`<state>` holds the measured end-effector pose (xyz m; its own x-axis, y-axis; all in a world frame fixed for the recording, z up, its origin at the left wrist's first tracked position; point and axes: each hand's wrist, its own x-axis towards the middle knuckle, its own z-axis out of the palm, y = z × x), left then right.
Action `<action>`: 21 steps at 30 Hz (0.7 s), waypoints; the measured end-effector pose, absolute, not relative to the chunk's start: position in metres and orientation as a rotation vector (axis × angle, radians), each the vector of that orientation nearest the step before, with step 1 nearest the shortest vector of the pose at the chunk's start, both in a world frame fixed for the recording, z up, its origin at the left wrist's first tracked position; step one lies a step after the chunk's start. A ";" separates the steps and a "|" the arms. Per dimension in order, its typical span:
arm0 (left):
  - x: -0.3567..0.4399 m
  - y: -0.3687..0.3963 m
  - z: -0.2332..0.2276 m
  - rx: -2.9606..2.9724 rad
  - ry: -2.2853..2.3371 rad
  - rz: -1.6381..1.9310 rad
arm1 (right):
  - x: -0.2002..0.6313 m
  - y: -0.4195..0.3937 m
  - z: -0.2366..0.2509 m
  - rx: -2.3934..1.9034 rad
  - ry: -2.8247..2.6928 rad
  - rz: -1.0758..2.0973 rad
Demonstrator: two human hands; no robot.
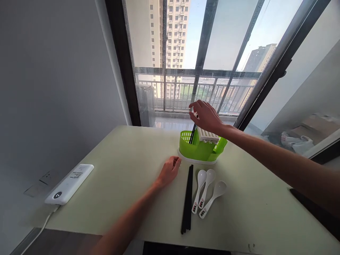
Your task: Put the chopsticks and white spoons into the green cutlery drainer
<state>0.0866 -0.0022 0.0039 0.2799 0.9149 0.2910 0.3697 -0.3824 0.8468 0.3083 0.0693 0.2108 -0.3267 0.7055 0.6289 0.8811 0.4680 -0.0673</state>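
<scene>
The right hand (205,115) hangs over the green holder (202,147), its fingers (193,106) pinched narrow on the top of a black chopstick (192,134) that stands tilted in the holder's left compartment. White utensils (208,135) lean in the compartment just beside it. The left hand (169,170) rests on the pale green bench (127,177), fingers loosely curled and holding nothing, close to the holder's white base. In front of the holder lie more black chopsticks (188,200) in a bundle, and beside them three white spoons (207,193). Far left on the bench sits a white power strip (69,184).
</scene>
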 end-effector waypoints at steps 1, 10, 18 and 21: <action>0.087 -0.003 0.005 1.893 1.155 1.055 | 0.304 0.059 0.211 -1.163 -2.267 -0.455; 0.085 -0.005 0.008 1.890 1.172 1.067 | 0.281 -0.042 0.153 -0.562 -3.079 -0.355; 0.086 -0.005 0.007 1.881 1.190 1.081 | 0.280 -0.064 0.110 -0.372 -3.322 -0.515; 0.087 -0.006 0.008 1.875 1.187 1.080 | 0.277 -0.065 0.104 -0.371 -3.352 -0.495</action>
